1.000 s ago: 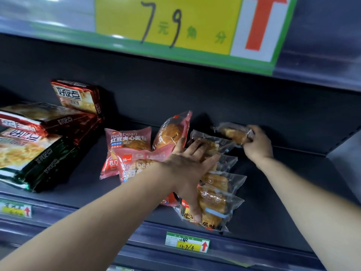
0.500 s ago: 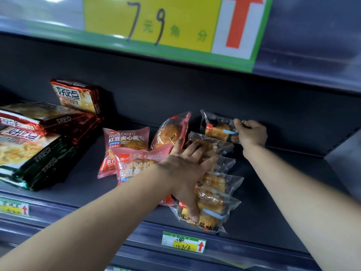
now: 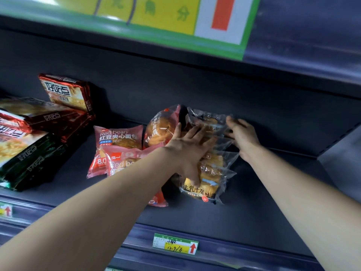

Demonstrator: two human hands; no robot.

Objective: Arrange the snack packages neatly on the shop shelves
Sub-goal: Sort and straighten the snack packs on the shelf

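Observation:
A row of overlapping clear bread packages [image 3: 210,182] lies on the dark shelf [image 3: 244,208], running from the front towards the back wall. My left hand [image 3: 187,151] presses flat on this row with fingers spread. At the back of the row, a clear bread package [image 3: 207,119] leans up, and my right hand [image 3: 243,135] holds its right edge between thumb and fingers. Left of the row are pink red-bean bread packages [image 3: 119,137]: two lie flat and one [image 3: 162,126] stands upright by my left thumb.
Red biscuit packs [image 3: 66,92] and a green pack [image 3: 29,153] are stacked at the shelf's left. A price tag [image 3: 175,245] sits on the front rail. A yellow and green price sign [image 3: 166,14] hangs on the shelf above. Bare shelf lies to the right.
My right hand brought the clear package down from the back wall onto the rear of the row. My left hand stayed pressed on the row. The camera moved closer.

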